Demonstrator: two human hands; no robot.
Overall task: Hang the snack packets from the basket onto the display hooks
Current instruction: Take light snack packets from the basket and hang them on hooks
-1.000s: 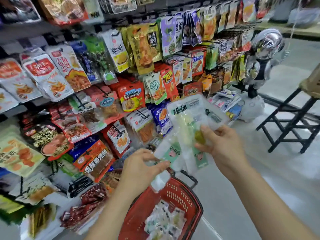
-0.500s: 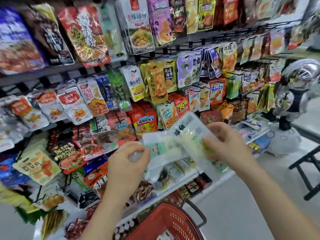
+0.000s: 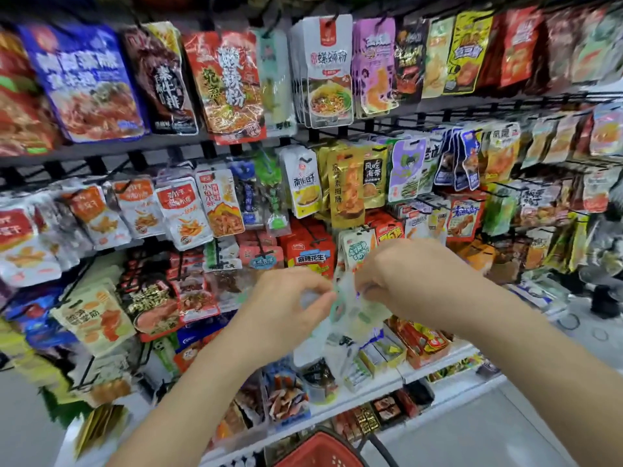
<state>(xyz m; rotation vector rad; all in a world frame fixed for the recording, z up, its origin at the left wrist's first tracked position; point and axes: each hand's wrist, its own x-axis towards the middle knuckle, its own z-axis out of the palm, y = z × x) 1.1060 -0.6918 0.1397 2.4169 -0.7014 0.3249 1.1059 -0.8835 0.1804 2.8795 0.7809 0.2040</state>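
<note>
— What lies nearest us?
— The basket (image 3: pixel 320 449), red, at 6 o'clock. Above it our left hand (image 3: pixel 286 308) and right hand (image 3: pixel 414 281) meet, and the fingertips of both pinch the packets (image 3: pixel 344 318), at 5 o'clock from centre.
— Which way do they run?
— Their long axis goes from 1 to 7 o'clock: top edges up at our fingers, the rest hanging toward the basket. They are pale and see-through with green print, too blurred for us to read.
— And beyond?
— The rack (image 3: pixel 472 107), hung full. Just past our hands, at 12 o'clock from them, a red pack (image 3: pixel 312 261) reads 麻辣花生. Higher, at 12 o'clock, a white pack (image 3: pixel 328 62) reads 螺蛳粉. At 11, an orange pack (image 3: pixel 229 82) reads 酸辣粉.
</note>
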